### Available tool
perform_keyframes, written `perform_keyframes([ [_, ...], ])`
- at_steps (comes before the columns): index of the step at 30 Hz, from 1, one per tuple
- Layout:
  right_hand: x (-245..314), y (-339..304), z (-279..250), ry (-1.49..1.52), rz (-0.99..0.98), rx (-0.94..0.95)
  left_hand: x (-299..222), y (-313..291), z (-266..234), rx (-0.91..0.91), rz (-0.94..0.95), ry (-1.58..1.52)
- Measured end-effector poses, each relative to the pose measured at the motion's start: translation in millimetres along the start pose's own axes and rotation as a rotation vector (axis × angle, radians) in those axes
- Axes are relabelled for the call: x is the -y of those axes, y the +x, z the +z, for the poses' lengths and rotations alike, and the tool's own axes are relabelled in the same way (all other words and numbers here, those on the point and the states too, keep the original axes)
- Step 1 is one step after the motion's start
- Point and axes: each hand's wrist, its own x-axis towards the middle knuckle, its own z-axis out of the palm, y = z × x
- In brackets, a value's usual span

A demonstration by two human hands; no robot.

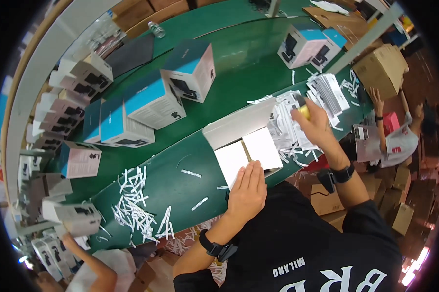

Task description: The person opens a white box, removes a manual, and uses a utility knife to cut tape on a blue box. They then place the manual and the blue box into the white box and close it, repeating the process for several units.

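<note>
In front of me lies an open white box, its long lid flap raised on the far side. Inside it are two white panels with a narrow brownish gap between them. My left hand rests flat on the near part of the box, fingers stretched out and holding nothing. To the box's right, my right hand is closed around a small yellow-and-black object, whose kind I cannot make out. That hand hovers over or touches a pile of white printed papers; I cannot tell which.
Several blue-and-white product boxes stand on the green table. Paper strips lie heaped at the left. A stack of folded papers sits at the right. One co-worker's arm is at lower left, another person at right.
</note>
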Motion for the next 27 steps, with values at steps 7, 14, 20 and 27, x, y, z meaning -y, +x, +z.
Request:
perform_keyframes([
  [7,95.4,17.1,3.0,0.458,-0.084,0.321,6.7,13.4,-16.7,0.009,-0.276,-0.615],
  [14,88.9,-75.1,-36.9,-0.016,-0.439,0.336,16.3,27.8,-45.5,0.123,-0.771,-1.645],
  [20,75.9,-92.3,-45.7,-0.212,-0.272,0.292,-5.3,20.1,-14.1,-0.165,-0.595,-1.599],
  [27,77.4,-95.0,-28.9,0.330,0.197,0.513,-7.4,19.3,-10.2,-0.188,-0.554,-1.534],
])
